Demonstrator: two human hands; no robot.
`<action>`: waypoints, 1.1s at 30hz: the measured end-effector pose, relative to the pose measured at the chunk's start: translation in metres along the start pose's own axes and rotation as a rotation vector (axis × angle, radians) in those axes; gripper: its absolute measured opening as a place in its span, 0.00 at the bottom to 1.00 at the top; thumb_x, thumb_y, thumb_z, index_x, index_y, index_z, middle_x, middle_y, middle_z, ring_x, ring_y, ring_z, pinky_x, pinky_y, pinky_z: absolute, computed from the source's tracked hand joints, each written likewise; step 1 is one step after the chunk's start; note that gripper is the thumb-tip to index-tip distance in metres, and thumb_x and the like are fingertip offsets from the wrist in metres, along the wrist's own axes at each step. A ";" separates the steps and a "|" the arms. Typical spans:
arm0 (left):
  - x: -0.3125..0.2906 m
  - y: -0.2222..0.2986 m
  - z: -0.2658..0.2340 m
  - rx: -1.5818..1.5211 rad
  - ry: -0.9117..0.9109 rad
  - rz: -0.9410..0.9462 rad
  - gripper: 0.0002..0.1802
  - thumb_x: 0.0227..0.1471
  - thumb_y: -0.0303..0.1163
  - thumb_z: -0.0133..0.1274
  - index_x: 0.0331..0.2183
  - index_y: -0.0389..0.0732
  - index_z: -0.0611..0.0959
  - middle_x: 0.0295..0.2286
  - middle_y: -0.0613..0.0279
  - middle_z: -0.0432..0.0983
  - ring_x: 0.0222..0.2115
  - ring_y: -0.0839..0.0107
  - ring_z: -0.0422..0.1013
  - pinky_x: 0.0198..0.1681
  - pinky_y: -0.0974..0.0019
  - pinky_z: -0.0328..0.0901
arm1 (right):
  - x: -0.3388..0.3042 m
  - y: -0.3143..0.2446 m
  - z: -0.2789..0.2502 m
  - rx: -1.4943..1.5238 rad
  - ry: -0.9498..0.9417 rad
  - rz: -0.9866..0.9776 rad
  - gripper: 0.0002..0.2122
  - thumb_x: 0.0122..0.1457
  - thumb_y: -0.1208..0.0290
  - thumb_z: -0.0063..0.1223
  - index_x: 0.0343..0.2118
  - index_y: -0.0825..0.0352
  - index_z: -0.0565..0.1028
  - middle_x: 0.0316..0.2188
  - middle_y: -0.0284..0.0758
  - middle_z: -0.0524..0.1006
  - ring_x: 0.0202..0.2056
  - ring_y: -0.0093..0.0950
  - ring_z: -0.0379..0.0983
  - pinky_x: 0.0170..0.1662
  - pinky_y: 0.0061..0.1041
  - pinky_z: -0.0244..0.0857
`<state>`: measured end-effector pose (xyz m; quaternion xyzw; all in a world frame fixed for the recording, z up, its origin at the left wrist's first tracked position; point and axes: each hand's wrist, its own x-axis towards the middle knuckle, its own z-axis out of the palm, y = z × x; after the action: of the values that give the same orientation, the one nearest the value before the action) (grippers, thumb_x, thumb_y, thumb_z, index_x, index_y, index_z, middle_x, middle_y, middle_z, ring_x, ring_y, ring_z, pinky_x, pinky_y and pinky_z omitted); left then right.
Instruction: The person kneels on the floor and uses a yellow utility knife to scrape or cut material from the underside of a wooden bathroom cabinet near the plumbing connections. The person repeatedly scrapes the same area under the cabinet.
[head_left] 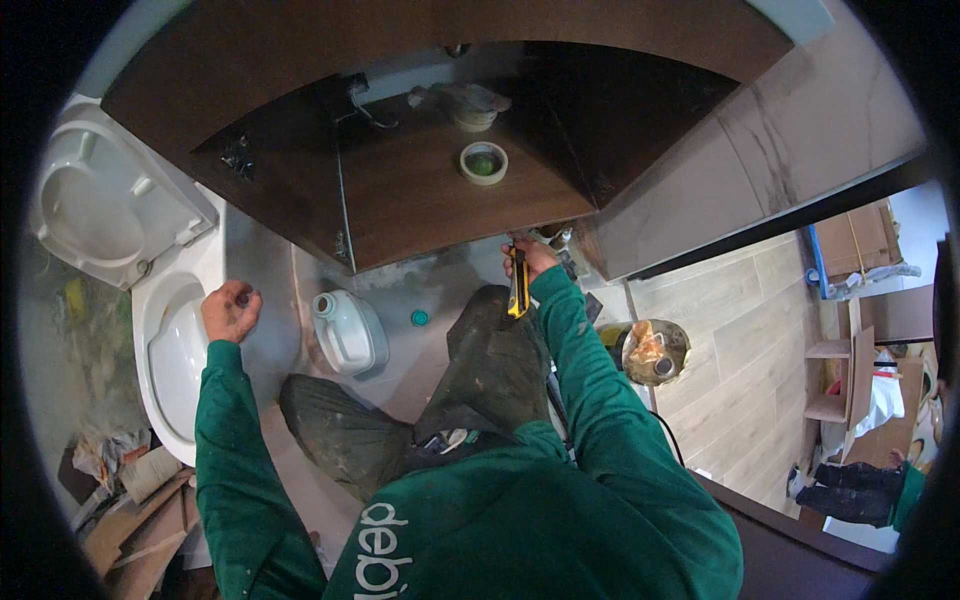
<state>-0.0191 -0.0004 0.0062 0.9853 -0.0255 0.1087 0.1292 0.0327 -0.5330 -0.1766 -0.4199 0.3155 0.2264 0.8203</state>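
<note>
My right hand (538,257) grips a yellow and black utility knife (518,288) just below the front edge of an open brown cabinet (440,225). Whether its blade is out, I cannot make out. Over the near side of the toilet bowl (172,350), my left hand (231,311) is closed with its fingers curled; anything inside them is hidden. Between my hands, a white plastic jug (349,335) stands on the floor. A green cap (418,318) lies to its right. Inside the cabinet sits a pale ring like a tape roll (484,178), green showing through its middle.
A crumpled plastic bag (460,98) lies deeper in the cabinet. The toilet lid (95,195) is raised. Right of my right arm stands an open tub (672,372) holding crumpled material. Wood scraps (140,520) pile up at lower left. Another person (865,493) is at far right.
</note>
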 end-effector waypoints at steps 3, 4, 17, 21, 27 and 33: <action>-0.001 -0.003 0.001 -0.021 -0.004 0.016 0.13 0.38 0.39 0.60 0.26 0.40 0.83 0.21 0.56 0.78 0.23 0.61 0.75 0.30 0.62 0.69 | -0.001 0.004 0.000 0.063 -0.011 -0.013 0.10 0.65 0.72 0.32 0.48 0.61 0.61 0.32 0.38 0.75 0.21 0.32 0.69 0.22 0.34 0.66; 0.000 -0.004 0.002 -0.025 -0.003 0.018 0.13 0.38 0.39 0.60 0.26 0.40 0.83 0.21 0.56 0.78 0.23 0.61 0.75 0.30 0.62 0.69 | 0.000 0.005 0.001 0.079 -0.012 -0.009 0.10 0.65 0.72 0.32 0.48 0.61 0.62 0.32 0.38 0.75 0.21 0.32 0.69 0.22 0.34 0.66; 0.000 -0.001 0.003 -0.008 0.018 -0.002 0.11 0.38 0.38 0.60 0.25 0.42 0.83 0.21 0.58 0.78 0.23 0.61 0.75 0.30 0.62 0.69 | 0.016 0.003 0.013 -0.018 0.055 -0.064 0.09 0.64 0.71 0.34 0.46 0.64 0.61 0.32 0.38 0.75 0.20 0.30 0.68 0.22 0.32 0.65; 0.000 0.001 0.003 -0.012 0.012 -0.008 0.11 0.39 0.38 0.60 0.25 0.41 0.83 0.21 0.57 0.78 0.24 0.60 0.76 0.31 0.62 0.69 | 0.022 0.000 0.013 0.045 0.045 -0.001 0.10 0.64 0.71 0.34 0.47 0.64 0.60 0.32 0.38 0.75 0.19 0.31 0.68 0.21 0.33 0.66; 0.000 -0.001 0.002 0.003 -0.004 -0.019 0.11 0.39 0.38 0.59 0.25 0.41 0.83 0.21 0.56 0.78 0.24 0.60 0.76 0.31 0.61 0.69 | 0.005 0.010 0.007 -0.054 -0.005 -0.081 0.11 0.64 0.71 0.35 0.49 0.62 0.62 0.32 0.39 0.75 0.20 0.30 0.68 0.22 0.32 0.65; 0.000 -0.002 0.002 -0.030 -0.001 0.007 0.12 0.38 0.39 0.59 0.24 0.41 0.83 0.21 0.55 0.78 0.24 0.59 0.75 0.31 0.60 0.69 | 0.004 0.014 0.014 -0.031 0.023 -0.077 0.10 0.64 0.70 0.36 0.47 0.61 0.64 0.32 0.39 0.75 0.20 0.31 0.68 0.21 0.33 0.65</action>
<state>-0.0187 0.0005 0.0036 0.9832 -0.0307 0.1081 0.1437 0.0309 -0.5133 -0.1807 -0.4471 0.3050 0.1945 0.8181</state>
